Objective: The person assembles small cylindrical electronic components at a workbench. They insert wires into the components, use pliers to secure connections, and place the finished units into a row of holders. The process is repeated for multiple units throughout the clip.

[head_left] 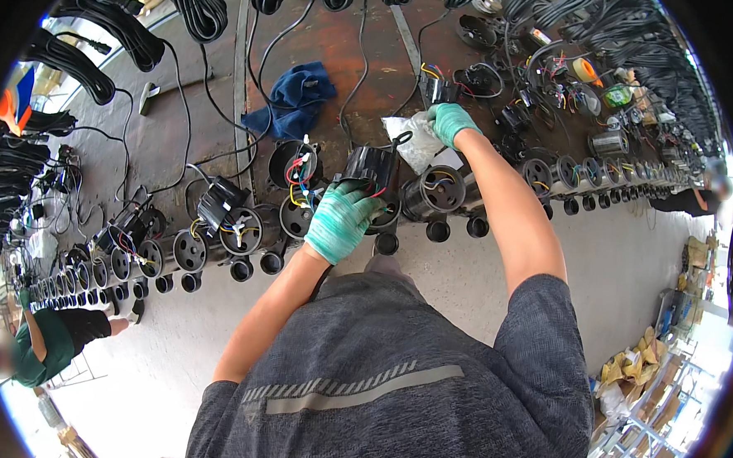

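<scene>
My left hand (339, 221), in a green glove, is curled over the near side of a black ribbed electrical unit (371, 165) at the bench edge. Red wire shows by its fingertips, and a black cable loop sticks up from the unit's top. Further right and farther away, my right hand (453, 124), gloved alike, has its fingers bent down at the top of a clear plastic bag (414, 144) of small whitish pieces. What those fingers pinch, if anything, is hidden. Just beyond lies another black unit (438, 88) with yellow and blue wires.
Round black housings (443, 188) line the bench's near edge on both sides. A blue cloth (294, 101) lies on the worn bench top (216, 88). Coiled black cables (191, 8) hang over the far side. An orange tape roll (586, 71) is among loose parts; a co-worker (54, 337) stands left.
</scene>
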Demonstrator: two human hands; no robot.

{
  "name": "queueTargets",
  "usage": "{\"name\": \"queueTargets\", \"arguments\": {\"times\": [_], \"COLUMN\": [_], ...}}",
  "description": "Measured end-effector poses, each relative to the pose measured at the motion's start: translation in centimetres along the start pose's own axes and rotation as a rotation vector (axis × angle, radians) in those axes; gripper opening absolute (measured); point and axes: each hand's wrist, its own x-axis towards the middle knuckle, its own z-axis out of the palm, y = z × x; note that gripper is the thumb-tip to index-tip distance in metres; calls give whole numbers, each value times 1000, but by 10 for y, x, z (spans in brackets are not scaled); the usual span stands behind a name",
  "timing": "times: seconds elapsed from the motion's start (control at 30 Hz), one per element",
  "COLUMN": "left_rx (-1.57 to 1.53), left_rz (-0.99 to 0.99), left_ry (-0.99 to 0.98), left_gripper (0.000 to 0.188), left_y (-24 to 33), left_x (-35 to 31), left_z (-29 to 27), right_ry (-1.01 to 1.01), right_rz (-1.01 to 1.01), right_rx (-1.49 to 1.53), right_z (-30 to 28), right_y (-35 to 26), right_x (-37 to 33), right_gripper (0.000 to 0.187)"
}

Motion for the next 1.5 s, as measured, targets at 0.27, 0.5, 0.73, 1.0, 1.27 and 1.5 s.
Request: {"name": "queueTargets", "arguments": {"times": [0.27,0.5,0.73,1.0,1.27,1.5], "left_rx": [35,-3,-9,-16,-33,-64], "left_rz": [-10,-20,9,-4,13,39], "left_ry": [-6,-37,-5,-25,8,2], "left_gripper": [17,20,22,22,24,28], "left_y": [-3,-4,-4,-6,-8,-13], "left_x": [-3,-5,-2,-4,-4,-7], "left_z": [3,2,0,1,5,4], "right_ry": [272,439,480,505,537,579], "right_rz": [20,6,113,123,42,-52], "right_rx": [859,1010,1165,1108,1021,659], "right_z": [-49,24,57,51,51,38], "right_y": [-74,-138,-155,-161,-166,-173], "right_x": [-145,-239,-241,-239,-231,-230], "right_gripper": [21,17,20,19,15,14]}}
